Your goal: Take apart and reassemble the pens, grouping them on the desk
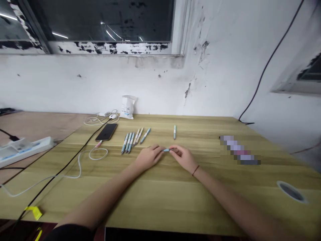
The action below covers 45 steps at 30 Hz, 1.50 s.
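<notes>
Left hand point(151, 156): the grip is closing low over the table point(170, 201), fingertips drawn together on the left end of a light-blue pen point(166, 150); no gap is showing between fingers and barrel.
Right hand point(183, 157): thumb and fingers are pinching the pen's other end, near a dark tip; this grip is looking nearly closed too, the curled fingers hiding just how tightly.
Blue pen: it is lying between the two hands, just above or on the table, I cannot tell which; only a short middle stretch is showing, so whether it is whole or in parts is staying hidden from me.
Handling: I am judging it light, stiff and rather smooth, probably plastic; it is likely rolling or slipping under a loose pinch, and the narrow tip is seeming the delicate part; the thicker barrel is offering the surest hold, with fingertips set opposite each other.
Lone pen point(175, 132): it is lying apart, beyond the hands, pointing towards the wall.
Pen group point(131, 142): blue and whitish pens are lying slantwise, close together, beyond and left of the left hand.
Phone point(106, 132): it is resting left of the group, a white cable point(79, 164) running from it.
</notes>
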### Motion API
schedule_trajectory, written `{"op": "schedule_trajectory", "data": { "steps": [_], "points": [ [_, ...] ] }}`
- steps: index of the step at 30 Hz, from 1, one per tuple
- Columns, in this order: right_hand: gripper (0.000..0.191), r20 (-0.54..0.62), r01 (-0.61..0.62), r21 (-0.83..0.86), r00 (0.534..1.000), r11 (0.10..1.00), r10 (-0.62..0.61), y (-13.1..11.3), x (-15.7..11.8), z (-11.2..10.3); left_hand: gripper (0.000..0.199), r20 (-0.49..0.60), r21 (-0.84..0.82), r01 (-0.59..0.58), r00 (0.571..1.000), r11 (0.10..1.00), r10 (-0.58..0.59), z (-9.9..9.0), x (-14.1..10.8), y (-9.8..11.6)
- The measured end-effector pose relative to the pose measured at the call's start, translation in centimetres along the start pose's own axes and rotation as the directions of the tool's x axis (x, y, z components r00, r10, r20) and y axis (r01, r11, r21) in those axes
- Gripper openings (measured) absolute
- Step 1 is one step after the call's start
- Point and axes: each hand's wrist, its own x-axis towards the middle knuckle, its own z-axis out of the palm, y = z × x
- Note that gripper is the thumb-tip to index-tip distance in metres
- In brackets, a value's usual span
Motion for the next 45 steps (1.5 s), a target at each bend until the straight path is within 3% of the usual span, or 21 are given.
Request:
{"op": "schedule_trajectory", "data": {
  "steps": [4,8,14,19,27,31,37,41,45],
  "points": [
    [0.025,0.001,-0.015,-0.005,1.000,1.000,0.015,-0.30,0.02,-0.23,0.030,-0.008,-0.013,-0.016,1.000,1.000,0.016,0.04,-0.05,-0.02],
    [0.040,0.053,-0.034,-0.089,0.998,0.995,0.039,-0.58,0.04,-0.48,0.031,-0.001,-0.023,-0.043,0.999,0.999,0.043,-0.06,-0.02,0.04],
    [0.027,0.054,0.012,0.021,0.998,1.000,-0.013,-0.78,0.02,-0.44,0.030,-0.022,-0.008,-0.042,0.999,0.999,0.042,-0.07,0.08,-0.17],
    [0.027,0.051,0.115,-0.105,0.993,0.988,-0.110,-0.81,0.20,-0.72,0.030,-0.035,-0.010,-0.047,0.998,0.999,0.047,-0.11,0.12,-0.20],
    [0.017,0.061,0.177,-0.140,0.984,0.974,-0.170,-0.92,0.15,-0.71,0.030,-0.020,-0.009,-0.055,0.998,0.998,0.055,0.00,0.06,-0.18],
    [0.029,0.082,0.176,-0.207,0.983,0.962,-0.162,-1.00,0.18,-0.75,0.029,-0.025,0.000,-0.065,0.998,0.998,0.065,0.05,0.07,-0.14],
    [0.019,0.060,0.139,-0.188,0.990,0.972,-0.130,-0.91,0.00,-0.75,0.028,-0.032,0.003,-0.057,0.998,0.998,0.057,-0.08,0.13,-0.10],
    [0.030,0.090,0.152,-0.259,0.987,0.954,-0.133,-0.85,-0.01,-0.70,0.029,-0.029,-0.002,-0.063,0.998,0.998,0.063,-0.03,0.12,-0.13],
    [0.021,0.066,0.120,-0.223,0.992,0.967,-0.108,-0.70,0.00,-0.60,0.028,-0.025,-0.006,-0.058,0.998,0.998,0.058,0.01,0.06,-0.25]
  ]
}}
